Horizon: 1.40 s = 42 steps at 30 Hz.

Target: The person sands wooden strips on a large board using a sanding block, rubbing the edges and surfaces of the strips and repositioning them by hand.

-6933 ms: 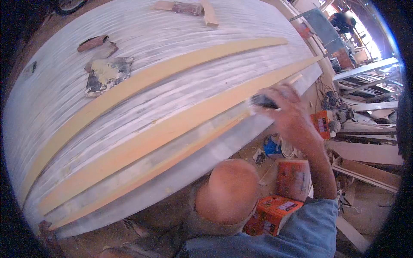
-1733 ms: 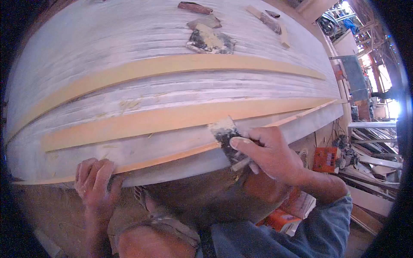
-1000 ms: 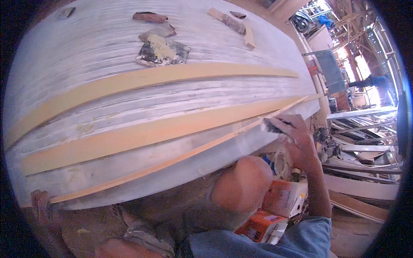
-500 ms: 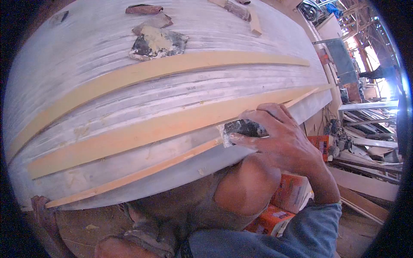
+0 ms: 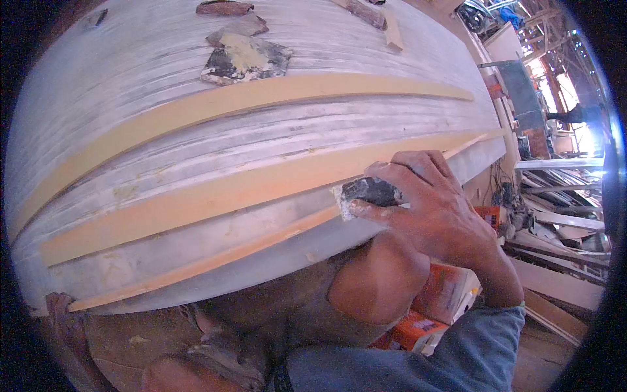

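Observation:
My right hand (image 5: 434, 202) is closed on a dark, putty-smeared scraper (image 5: 369, 196), its whitish edge resting against the thin wooden strip (image 5: 222, 259) at the near side of the pale board (image 5: 189, 277). At the far left, my left hand (image 5: 60, 307) is at the strip's end; it is dark, and its fingers are too unclear to show their grip. Two wider curved strips, the middle one (image 5: 215, 199) and the upper one (image 5: 215, 98), lie beyond. A plate with cream putty (image 5: 247, 60) sits above them.
Reddish sandpaper (image 5: 225, 8), a grey piece (image 5: 240, 29) and small wood blocks (image 5: 393, 32) lie at the back. Orange boxes (image 5: 441, 294) stand below my right arm. Timber pieces (image 5: 562, 219) are stacked at the right. Part of another person (image 5: 575, 115) shows far right.
Since the one-second-old frame, my right hand and the scraper have moved left along the thin strip toward me. My left hand has stayed at the strip's left end.

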### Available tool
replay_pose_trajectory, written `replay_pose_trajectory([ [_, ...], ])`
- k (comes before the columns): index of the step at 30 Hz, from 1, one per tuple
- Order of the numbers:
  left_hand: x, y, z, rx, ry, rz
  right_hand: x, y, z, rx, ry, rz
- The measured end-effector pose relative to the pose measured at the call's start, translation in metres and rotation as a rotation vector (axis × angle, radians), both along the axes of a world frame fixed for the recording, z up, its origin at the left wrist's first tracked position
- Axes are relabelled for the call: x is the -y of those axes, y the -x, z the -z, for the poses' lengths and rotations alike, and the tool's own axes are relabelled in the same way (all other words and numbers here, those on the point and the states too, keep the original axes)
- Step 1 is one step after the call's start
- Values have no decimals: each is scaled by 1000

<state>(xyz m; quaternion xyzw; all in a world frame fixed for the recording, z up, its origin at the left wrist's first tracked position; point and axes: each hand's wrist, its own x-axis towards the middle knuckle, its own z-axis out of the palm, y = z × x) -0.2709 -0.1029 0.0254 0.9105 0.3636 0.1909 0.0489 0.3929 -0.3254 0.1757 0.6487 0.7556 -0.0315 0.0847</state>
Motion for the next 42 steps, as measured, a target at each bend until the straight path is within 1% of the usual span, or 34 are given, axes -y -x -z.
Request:
replay_pose_trajectory([
  [2,-6,16,5,17,130,-4,7,-10,1,45,-21,14],
  [5,-4,14,3,-19,97,-21,10,-20,-6,88,-35,28],
  [7,0,-10,-6,-81,-180,46,7,-17,-9,81,-29,29],
  [9,2,-21,-6,-44,-191,35,5,-2,-6,-37,-35,65],
  [10,2,-20,-5,-27,-198,34,3,4,-2,-43,-37,64],
  [11,2,-19,-5,-10,-204,32,0,10,2,-83,-64,-16],
  [12,1,-15,-5,-40,-108,2,-3,15,6,-120,-92,-97],
  [13,0,-12,-6,-69,-11,-30,-7,20,10,-125,-97,-98],
  [15,3,-22,-12,-33,-15,-22,-13,26,16,-148,-88,-215],
  [17,7,-38,-19,6,-11,-12,-14,26,17,-116,-70,-217],
  [19,10,-50,-27,62,65,-24,-13,25,16,-87,-48,-222],
  [21,9,-58,-31,78,58,8,-6,21,8,-4,22,-161],
  [22,10,-57,-33,96,44,36,-2,21,6,-7,19,-172],
  [23,7,-41,-14,15,-112,-45,2,22,5,-50,19,156],
  [25,24,-59,-29,-62,-64,-172,4,21,2,-56,8,271],
  [26,33,-69,-39,-106,-40,-234,6,16,-7,-8,-22,72],
  [28,34,-80,-35,-97,-38,-109,0,21,-2,-206,-94,82],
  [29,33,-103,-38,-18,-21,-77,-7,24,3,-283,-119,75],
  [30,36,-122,-49,-6,6,-41,-18,30,11,-336,-135,47],
  [31,33,-128,-39,-30,-51,30,-30,35,21,-388,-149,17],
  [32,34,-141,-44,-30,-55,40,-40,42,32,-395,-192,-58],
  [35,36,-152,-48,-11,-54,32,-77,85,44,-486,-115,-217],
  [36,37,-152,-48,17,-32,44,-87,105,38,-536,-26,-267],
  [38,42,-150,-46,27,-55,29,-100,139,35,-612,20,-317],
  [40,43,-152,-41,52,-79,25,-109,163,36,-651,64,-364],
  [41,44,-151,-42,46,-95,16,-110,171,38,-629,69,-346],
  [42,44,-151,-42,33,-110,3,-111,178,41,-607,67,-386],
])
